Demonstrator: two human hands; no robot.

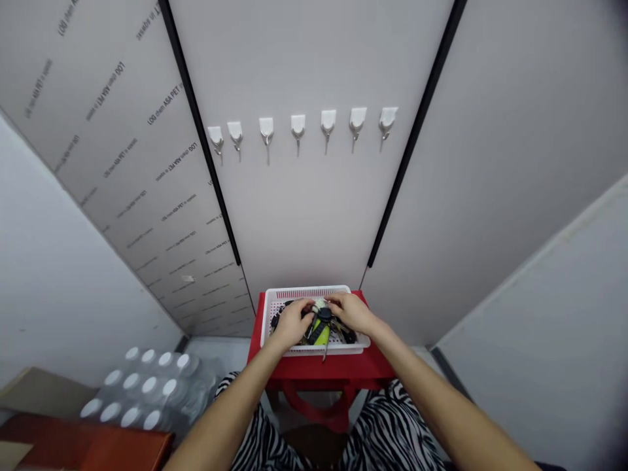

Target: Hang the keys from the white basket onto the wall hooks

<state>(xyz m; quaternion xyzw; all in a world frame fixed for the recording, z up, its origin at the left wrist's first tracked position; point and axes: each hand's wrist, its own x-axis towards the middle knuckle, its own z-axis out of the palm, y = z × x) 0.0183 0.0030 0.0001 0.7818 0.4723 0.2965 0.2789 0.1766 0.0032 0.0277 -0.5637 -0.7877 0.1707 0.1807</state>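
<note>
A white perforated plastic basket (268, 320) holds a tangled heap of what look like keys with black fobs (324, 315). A bright yellow-green piece (322, 335) shows in the middle of the heap, and a thin metal piece hangs over the basket's front rim. My left hand (296, 322) reaches into the basket from the left, fingers curled. Opposite it, my right hand (351, 310) has its fingers bent inward over the heap. Between the fingertips of both hands is a small pale, whitish-green item (320, 304), too small to name.
The basket stands on a red stool or small table (294, 370), between my knees and a white panel wall. Several white hooks (297, 125) run in a row across that wall. Capped bottles (150, 386) stand at the lower left, beside an orange-brown box (98, 445).
</note>
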